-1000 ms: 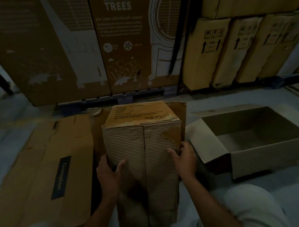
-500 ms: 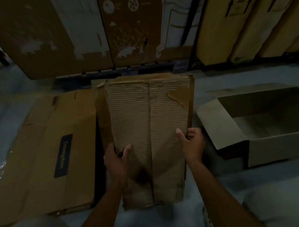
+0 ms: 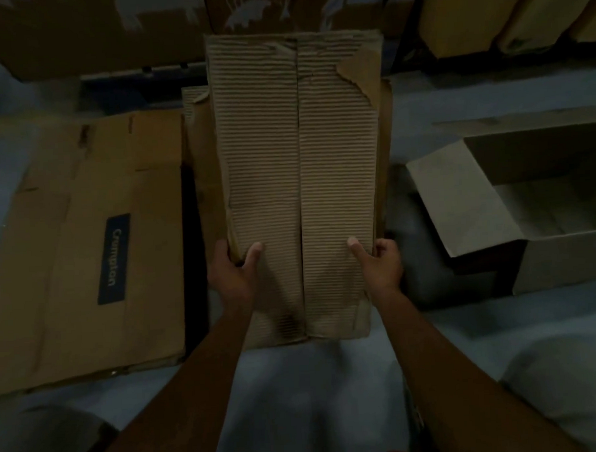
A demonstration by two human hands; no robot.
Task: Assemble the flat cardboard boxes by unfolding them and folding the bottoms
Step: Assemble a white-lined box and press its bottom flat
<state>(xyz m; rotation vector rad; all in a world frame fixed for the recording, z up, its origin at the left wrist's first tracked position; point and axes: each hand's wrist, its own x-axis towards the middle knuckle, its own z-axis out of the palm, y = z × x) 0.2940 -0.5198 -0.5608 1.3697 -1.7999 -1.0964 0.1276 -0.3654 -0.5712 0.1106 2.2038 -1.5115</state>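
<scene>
- Corrugated box (image 3: 298, 178): likely light, worn, bendy; torn liner near top.
- Left hand (image 3: 232, 273), right hand (image 3: 382, 263): gripping lower side edges, thumbs on face.
- Best held at edges.

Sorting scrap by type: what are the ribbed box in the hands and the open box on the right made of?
Ribbed box: corrugated cardboard, outer liner apparently stripped, bare flutes showing; a smooth brown patch remains at its upper right corner. Open box: likely cardboard too, smooth matte greyish-brown faces.

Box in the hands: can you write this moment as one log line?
step: bottom flaps folded | left hand: grips corrugated box | right hand: grips box | open box: right
</scene>
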